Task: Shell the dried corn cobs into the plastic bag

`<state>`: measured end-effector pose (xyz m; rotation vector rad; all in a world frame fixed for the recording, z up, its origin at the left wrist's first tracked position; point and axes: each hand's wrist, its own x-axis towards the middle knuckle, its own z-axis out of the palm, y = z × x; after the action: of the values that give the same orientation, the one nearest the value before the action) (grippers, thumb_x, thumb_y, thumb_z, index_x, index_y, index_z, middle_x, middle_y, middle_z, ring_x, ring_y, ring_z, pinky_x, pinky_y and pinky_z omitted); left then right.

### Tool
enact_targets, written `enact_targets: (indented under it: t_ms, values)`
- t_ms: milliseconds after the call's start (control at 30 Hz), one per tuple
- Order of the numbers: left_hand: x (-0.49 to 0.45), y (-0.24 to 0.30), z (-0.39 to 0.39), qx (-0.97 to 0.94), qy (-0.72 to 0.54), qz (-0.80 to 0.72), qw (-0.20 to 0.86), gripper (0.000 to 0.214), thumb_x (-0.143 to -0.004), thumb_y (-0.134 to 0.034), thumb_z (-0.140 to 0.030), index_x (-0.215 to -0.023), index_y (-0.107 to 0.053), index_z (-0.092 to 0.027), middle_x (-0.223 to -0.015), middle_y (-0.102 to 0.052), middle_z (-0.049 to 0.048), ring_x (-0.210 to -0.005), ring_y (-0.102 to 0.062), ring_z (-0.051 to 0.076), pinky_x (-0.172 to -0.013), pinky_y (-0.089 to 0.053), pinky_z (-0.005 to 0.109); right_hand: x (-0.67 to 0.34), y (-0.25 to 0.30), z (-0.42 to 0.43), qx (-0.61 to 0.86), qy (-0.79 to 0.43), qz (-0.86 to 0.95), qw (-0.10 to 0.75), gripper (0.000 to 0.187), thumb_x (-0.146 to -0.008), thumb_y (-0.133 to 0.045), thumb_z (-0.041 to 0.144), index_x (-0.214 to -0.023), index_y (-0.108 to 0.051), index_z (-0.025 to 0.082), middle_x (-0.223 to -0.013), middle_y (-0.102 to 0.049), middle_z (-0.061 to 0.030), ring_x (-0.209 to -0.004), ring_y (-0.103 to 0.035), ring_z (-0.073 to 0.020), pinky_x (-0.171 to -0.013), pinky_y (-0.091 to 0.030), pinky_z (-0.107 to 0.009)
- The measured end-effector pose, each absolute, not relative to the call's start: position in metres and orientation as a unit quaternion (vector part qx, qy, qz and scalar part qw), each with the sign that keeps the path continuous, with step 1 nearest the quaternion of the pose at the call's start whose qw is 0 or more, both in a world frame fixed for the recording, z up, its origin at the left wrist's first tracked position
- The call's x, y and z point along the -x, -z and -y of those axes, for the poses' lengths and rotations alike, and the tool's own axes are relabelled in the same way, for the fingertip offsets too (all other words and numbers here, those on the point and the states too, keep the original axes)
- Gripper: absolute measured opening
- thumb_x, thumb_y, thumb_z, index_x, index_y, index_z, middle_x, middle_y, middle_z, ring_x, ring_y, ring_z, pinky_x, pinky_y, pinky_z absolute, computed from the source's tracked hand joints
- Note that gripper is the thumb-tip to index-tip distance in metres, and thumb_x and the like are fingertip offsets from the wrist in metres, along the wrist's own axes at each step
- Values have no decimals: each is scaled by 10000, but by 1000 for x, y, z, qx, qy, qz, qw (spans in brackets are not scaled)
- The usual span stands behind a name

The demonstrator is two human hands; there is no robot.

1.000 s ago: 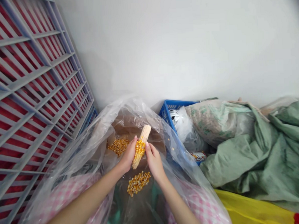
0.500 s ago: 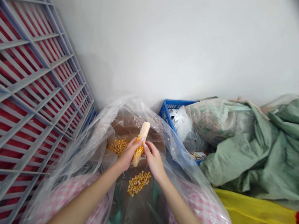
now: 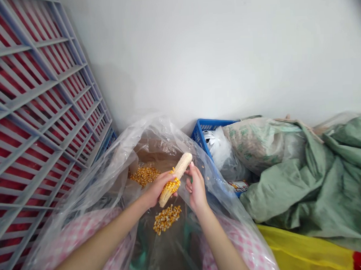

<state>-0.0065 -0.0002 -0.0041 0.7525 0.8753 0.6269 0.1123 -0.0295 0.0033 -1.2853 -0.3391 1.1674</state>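
A partly shelled corn cob point(image 3: 182, 166) slants up to the right, its upper end pale and bare, with yellow kernels left around the lower middle. My left hand point(image 3: 160, 187) is closed around its lower part. Beside the bare upper end is my right hand point(image 3: 196, 186), its fingers loosely curled and apart, holding nothing; whether a fingertip touches the cob I cannot tell. Below, a heap of loose kernels point(image 3: 167, 219) lies on a clear plastic bag point(image 3: 121, 154) spread over my lap. A second pile of kernels point(image 3: 144, 176) is farther in, left of the cob.
At left stands a tall grey-purple plastic lattice point(image 3: 49, 91) with red behind it. A blue basket point(image 3: 202, 132) holding white plastic bags point(image 3: 222, 149) is at right, beside a stuffed sack point(image 3: 262, 142), green cloth point(image 3: 328, 183) and yellow material point(image 3: 301, 249). A white wall point(image 3: 224, 48) rises behind.
My right hand has come off the kernels and shifted right and slightly down. The cob has tilted further to the right in my left hand.
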Motion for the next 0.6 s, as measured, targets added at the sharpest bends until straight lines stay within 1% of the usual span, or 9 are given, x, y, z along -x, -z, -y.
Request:
enact_targets:
  t_ms: [67, 133, 233, 300, 400, 500, 600]
  values:
    - [5, 4, 3, -362, -276, -403, 794, 368, -634, -645, -373, -898, -564, -129, -674, -604, 24, -454, -549, 122, -445, -456, 242, -115, -3, 29, 548, -515, 139, 644, 393, -665, -638, 534, -830, -521, 197, -644, -458, 76, -373, -167, 1, -350, -72, -178]
    - [3, 4, 7, -364, -269, -400, 797, 364, -619, -645, -373, -875, -565, -126, -654, -605, 24, -465, -553, 126, -458, -467, 248, -117, -3, 28, 534, -526, 143, 646, 393, -653, -655, 523, -813, -513, 194, -586, -427, 88, -368, -163, -5, -342, -80, -178]
    - [0, 6, 10, -356, -266, -396, 804, 311, -620, -634, -384, -785, -558, -132, -635, -605, 21, -471, -557, 125, -461, -475, 248, -116, -3, 28, 529, -538, 158, 637, 387, -665, -649, 511, -831, -516, 188, -640, -520, 59, -367, -174, -3, -336, -94, -176]
    - [-1, 7, 11, -355, -265, -395, 805, 307, -631, -628, -401, -762, -554, -133, -634, -608, 20, -461, -556, 122, -453, -472, 244, -114, -3, 28, 534, -536, 159, 635, 386, -676, -641, 504, -870, -525, 192, -664, -544, 49, -368, -177, -4, -337, -98, -174]
    - [-1, 6, 12, -352, -259, -400, 806, 333, -628, -634, -424, -768, -550, -134, -616, -599, 15, -439, -554, 121, -428, -448, 230, -112, -4, 29, 537, -532, 157, 636, 375, -677, -641, 494, -892, -532, 207, -628, -509, 64, -375, -179, -12, -349, -107, -177]
    - [-2, 5, 13, -334, -254, -407, 811, 371, -596, -656, -444, -772, -538, -139, -601, -587, 5, -435, -559, 127, -424, -439, 228, -110, -4, 29, 542, -529, 150, 636, 381, -657, -656, 491, -891, -537, 215, -619, -477, 69, -388, -189, -22, -365, -122, -192]
    - [-4, 7, 15, -317, -261, -415, 812, 388, -579, -669, -457, -760, -533, -142, -592, -578, -1, -443, -556, 128, -431, -446, 237, -109, -2, 29, 565, -515, 166, 623, 387, -674, -624, 520, -903, -530, 222, -569, -393, 81, -386, -182, -37, -369, -117, -207]
